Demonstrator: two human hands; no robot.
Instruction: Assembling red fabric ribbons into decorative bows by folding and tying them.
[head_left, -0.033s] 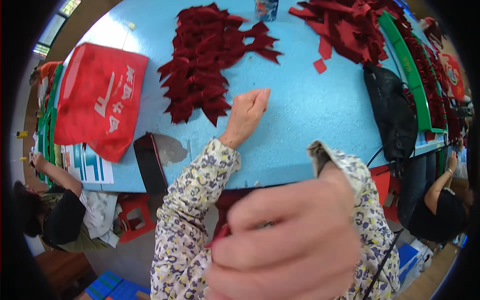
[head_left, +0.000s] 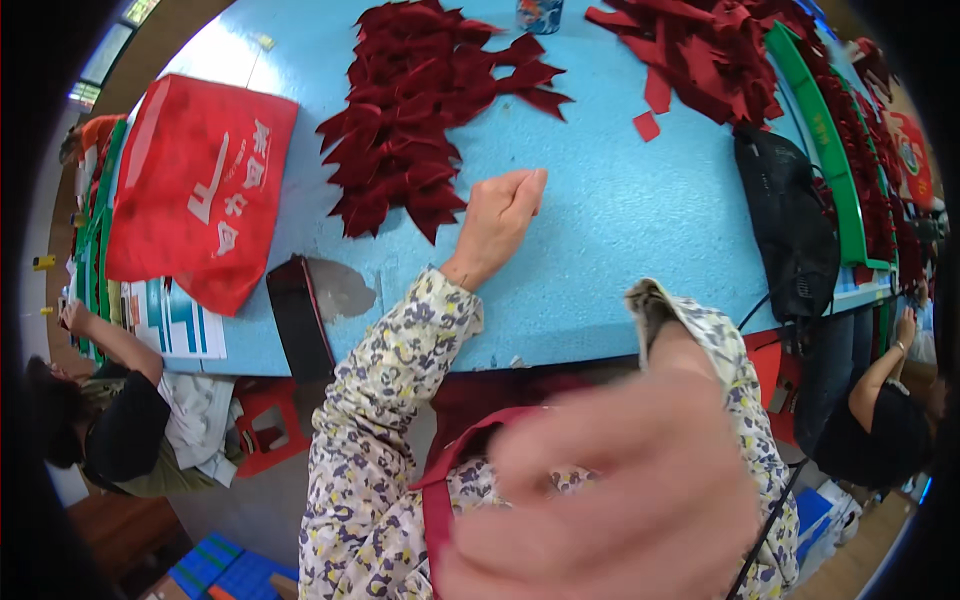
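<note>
My left hand [head_left: 496,222] rests on the blue table [head_left: 600,220], its fingers curled into a fist with the thumb on top. Nothing shows in it. Just beyond and to its left lies a pile of dark red fabric bows [head_left: 400,120], overlapping in rows. My right hand [head_left: 610,490] is raised close to the camera, in front of my body. Motion smears its fingers, so I cannot tell whether they hold anything. A dark red strap [head_left: 438,515] hangs over my patterned top beside it.
A red bag [head_left: 200,190] and a dark phone [head_left: 298,318] lie at the left. Loose red fabric strips [head_left: 690,60], a black pouch [head_left: 788,225] and a green-edged tray [head_left: 822,150] are at the right. A can [head_left: 539,14] stands far off. People sit at both sides.
My right hand has shifted to the right, uncovering more of the dark red strap. The left hand stays on the table; the whole view has tilted slightly.
</note>
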